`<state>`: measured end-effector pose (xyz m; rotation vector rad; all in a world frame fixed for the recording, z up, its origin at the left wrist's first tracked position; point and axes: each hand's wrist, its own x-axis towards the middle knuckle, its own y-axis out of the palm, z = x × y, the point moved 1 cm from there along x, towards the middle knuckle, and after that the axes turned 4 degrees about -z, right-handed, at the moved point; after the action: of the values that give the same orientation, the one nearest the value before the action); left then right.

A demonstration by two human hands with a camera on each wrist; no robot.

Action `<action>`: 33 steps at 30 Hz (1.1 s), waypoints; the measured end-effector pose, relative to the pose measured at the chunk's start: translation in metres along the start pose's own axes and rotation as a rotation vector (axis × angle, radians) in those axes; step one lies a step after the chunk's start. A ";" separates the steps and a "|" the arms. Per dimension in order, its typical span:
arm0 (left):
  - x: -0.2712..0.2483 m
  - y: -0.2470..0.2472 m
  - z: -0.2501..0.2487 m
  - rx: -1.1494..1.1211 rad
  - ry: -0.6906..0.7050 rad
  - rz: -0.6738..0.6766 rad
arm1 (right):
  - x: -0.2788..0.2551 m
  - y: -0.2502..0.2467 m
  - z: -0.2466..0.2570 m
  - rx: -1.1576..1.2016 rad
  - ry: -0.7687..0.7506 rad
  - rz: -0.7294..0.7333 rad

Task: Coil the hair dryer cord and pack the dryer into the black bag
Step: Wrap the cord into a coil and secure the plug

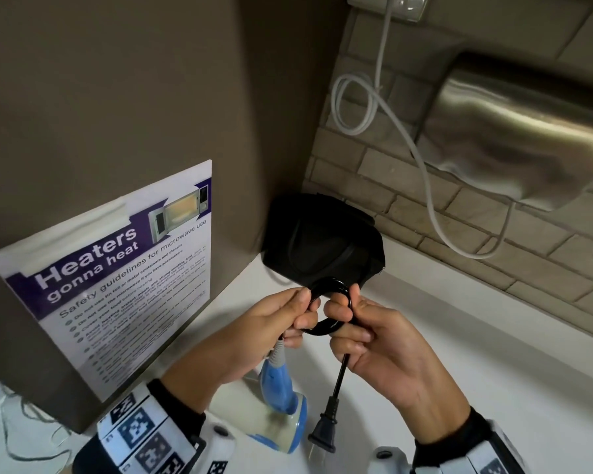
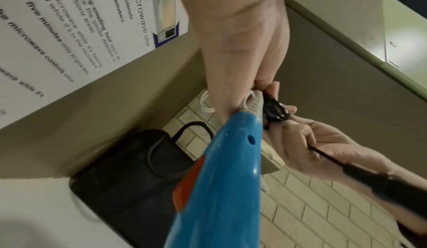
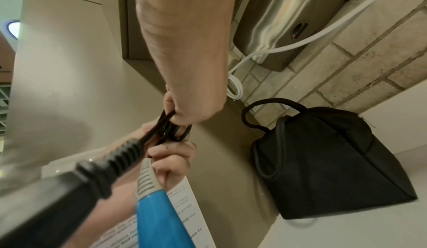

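A blue and cream hair dryer [image 1: 281, 405] hangs by its cord below my hands, above the white counter [image 1: 493, 388]. Its black cord [image 1: 332, 289] is wound into a small coil between both hands. My left hand [image 1: 288, 319] pinches the coil's left side. My right hand [image 1: 353, 319] grips the right side, and the cord's tail runs down from it to the black plug [image 1: 326, 429]. The blue handle [image 2: 221, 188] fills the left wrist view, the blurred plug [image 3: 76, 184] the right wrist view. The black bag [image 1: 322, 244] stands in the counter's corner just beyond my hands.
A poster [image 1: 117, 285] about microwave use hangs on the brown panel at left. A steel hand dryer [image 1: 528, 138] is mounted on the brick wall at right, and its white cable [image 1: 428, 186] loops down from a socket behind the bag.
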<state>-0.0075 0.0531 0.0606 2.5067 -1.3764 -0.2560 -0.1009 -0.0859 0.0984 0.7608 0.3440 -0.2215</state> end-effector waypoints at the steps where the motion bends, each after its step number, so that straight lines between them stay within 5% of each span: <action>1: -0.001 0.000 -0.001 0.042 -0.009 -0.023 | 0.000 -0.001 0.001 -0.047 0.012 0.013; 8: -0.002 -0.002 -0.003 0.519 -0.033 0.028 | -0.008 -0.012 0.021 -0.492 0.206 0.094; 18: -0.009 -0.002 0.000 0.175 -0.036 0.027 | -0.001 -0.009 0.012 -0.095 0.153 0.032; 23: -0.011 0.001 0.003 0.333 0.026 -0.112 | 0.003 -0.009 0.001 -0.111 0.067 0.055; 33: -0.009 0.003 0.006 0.458 0.035 -0.186 | -0.002 -0.029 0.008 -1.258 -0.300 -0.243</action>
<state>-0.0167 0.0584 0.0557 2.9989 -1.3071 0.0798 -0.1101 -0.1119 0.0858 -0.5564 0.2233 -0.2883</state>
